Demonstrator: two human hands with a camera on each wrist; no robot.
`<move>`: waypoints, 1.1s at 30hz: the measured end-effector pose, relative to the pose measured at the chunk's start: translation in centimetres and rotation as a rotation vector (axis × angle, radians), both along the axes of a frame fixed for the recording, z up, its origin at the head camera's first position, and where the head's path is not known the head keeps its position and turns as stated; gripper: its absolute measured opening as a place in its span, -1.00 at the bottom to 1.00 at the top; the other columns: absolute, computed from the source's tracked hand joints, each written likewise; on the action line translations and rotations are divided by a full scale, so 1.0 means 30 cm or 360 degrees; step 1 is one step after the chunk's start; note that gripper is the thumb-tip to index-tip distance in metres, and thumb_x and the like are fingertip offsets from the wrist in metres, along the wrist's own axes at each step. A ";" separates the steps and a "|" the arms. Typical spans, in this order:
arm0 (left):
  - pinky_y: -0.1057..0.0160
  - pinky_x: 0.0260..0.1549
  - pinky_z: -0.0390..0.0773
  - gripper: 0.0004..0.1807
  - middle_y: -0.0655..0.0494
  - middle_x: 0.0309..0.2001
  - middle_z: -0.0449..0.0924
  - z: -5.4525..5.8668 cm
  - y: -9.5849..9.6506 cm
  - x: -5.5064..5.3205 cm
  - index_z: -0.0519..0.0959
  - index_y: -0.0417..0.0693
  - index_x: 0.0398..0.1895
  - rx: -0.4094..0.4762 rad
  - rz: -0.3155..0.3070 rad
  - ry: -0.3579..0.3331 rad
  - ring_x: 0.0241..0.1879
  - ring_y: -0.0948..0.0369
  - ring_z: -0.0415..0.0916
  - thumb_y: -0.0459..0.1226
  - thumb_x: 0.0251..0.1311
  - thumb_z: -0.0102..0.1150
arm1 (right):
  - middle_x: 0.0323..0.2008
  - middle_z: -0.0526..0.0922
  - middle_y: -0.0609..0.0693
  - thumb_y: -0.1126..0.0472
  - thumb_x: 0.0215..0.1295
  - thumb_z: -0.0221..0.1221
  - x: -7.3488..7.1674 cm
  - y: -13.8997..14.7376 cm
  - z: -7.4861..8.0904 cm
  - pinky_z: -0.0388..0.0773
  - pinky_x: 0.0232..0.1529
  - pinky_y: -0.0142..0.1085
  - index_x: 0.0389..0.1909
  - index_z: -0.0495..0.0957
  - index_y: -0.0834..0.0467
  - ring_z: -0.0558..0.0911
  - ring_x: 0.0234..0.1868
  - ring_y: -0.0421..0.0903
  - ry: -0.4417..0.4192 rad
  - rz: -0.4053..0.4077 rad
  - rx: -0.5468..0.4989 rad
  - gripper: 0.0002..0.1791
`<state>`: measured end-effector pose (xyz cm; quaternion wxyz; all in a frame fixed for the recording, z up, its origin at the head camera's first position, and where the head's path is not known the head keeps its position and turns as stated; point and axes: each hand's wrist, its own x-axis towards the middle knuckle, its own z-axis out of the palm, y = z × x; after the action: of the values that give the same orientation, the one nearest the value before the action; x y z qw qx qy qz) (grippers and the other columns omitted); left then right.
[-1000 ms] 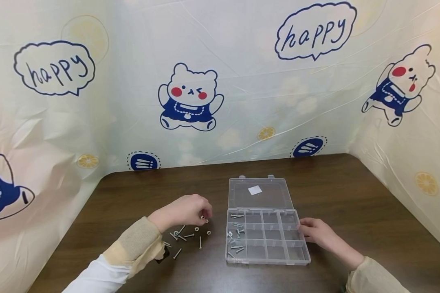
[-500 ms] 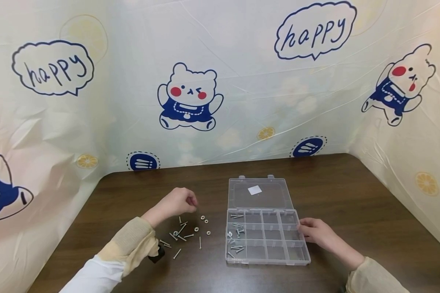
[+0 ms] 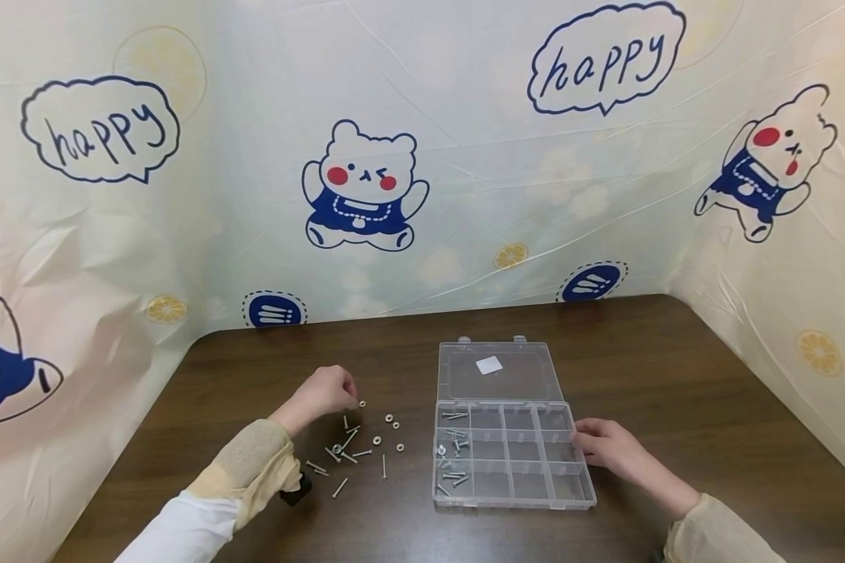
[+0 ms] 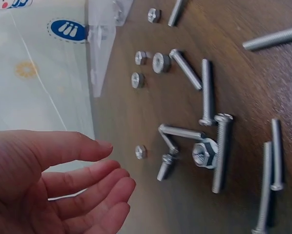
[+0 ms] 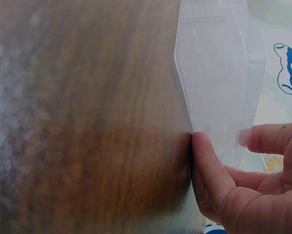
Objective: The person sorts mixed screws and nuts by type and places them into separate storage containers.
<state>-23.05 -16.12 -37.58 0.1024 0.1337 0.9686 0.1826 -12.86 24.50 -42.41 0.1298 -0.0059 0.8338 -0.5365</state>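
Observation:
My left hand (image 3: 324,395) is low over the table at the far side of the scattered hardware. Its thumb and fingers stand apart with nothing between them, right by a small hex nut (image 4: 140,152). Several machine screws (image 4: 223,153) and a flanged nut (image 4: 204,153) lie in a loose group nearer the person. More nuts (image 3: 389,417) rest to the right. My right hand (image 5: 253,185) pinches the right side of a clear compartment box (image 3: 514,504), one digit low at the tabletop and another at the upper rim. Screws (image 3: 455,416) sit in the box's left column.
The box's clear lid (image 3: 528,383) lies folded back, with a white label (image 3: 489,365) on it. Patterned sheeting (image 3: 465,195) hangs behind and beside the dark wooden table (image 3: 366,532).
My left hand has drawn back to the left from the right-hand nuts, then dipped slightly, uncovering the lone nut by its fingertips. My right hand and the box have stayed put.

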 end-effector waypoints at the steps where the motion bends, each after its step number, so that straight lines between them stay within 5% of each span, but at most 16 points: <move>1: 0.34 -0.62 0.35 -0.92 0.20 -0.69 0.42 -0.003 -0.002 0.001 0.52 -0.09 -0.70 0.0005 0.0026 -0.0018 -0.65 0.28 0.37 -0.36 -0.21 0.22 | -0.23 0.53 0.36 0.36 0.25 -0.05 0.000 0.000 0.000 0.55 -0.21 -0.15 -0.08 0.27 0.69 0.57 -0.19 0.09 0.0000 -0.0001 0.0002 -0.59; 16: 0.38 -0.73 0.42 -0.86 0.13 -0.80 0.43 -0.080 -0.011 -0.002 0.47 -0.15 -0.71 0.0034 0.0166 -0.0119 -0.78 0.29 0.38 -0.47 -0.31 0.25 | -0.23 0.53 0.36 0.36 0.24 -0.05 0.002 -0.001 0.000 0.55 -0.22 -0.15 -0.08 0.26 0.70 0.58 -0.21 0.09 0.0001 -0.0001 -0.0009 -0.58; 28: 0.41 -0.72 0.46 -0.81 0.10 -0.67 0.42 -0.086 0.003 0.003 0.46 -0.14 -0.71 -0.0019 0.0200 -0.0149 -0.77 0.30 0.44 -0.57 -0.40 0.13 | -0.21 0.52 0.39 0.35 0.25 -0.05 0.001 -0.003 0.002 0.55 -0.21 -0.15 -0.07 0.27 0.69 0.58 -0.19 0.10 -0.0005 -0.0020 0.0028 -0.58; 33: 0.42 -0.72 0.38 -0.81 0.18 -0.75 0.38 -0.082 0.005 0.014 0.44 -0.08 -0.75 -0.0077 0.0146 -0.0060 -0.78 0.33 0.37 -0.54 -0.43 0.14 | -0.21 0.52 0.39 0.35 0.25 -0.05 0.001 -0.003 0.003 0.55 -0.21 -0.15 -0.07 0.27 0.69 0.58 -0.18 0.09 -0.0004 -0.0012 0.0035 -0.58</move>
<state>-22.63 -15.98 -40.05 0.1155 0.0832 0.9758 0.1662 -12.82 24.41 -42.32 0.1290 -0.0005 0.8395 -0.5278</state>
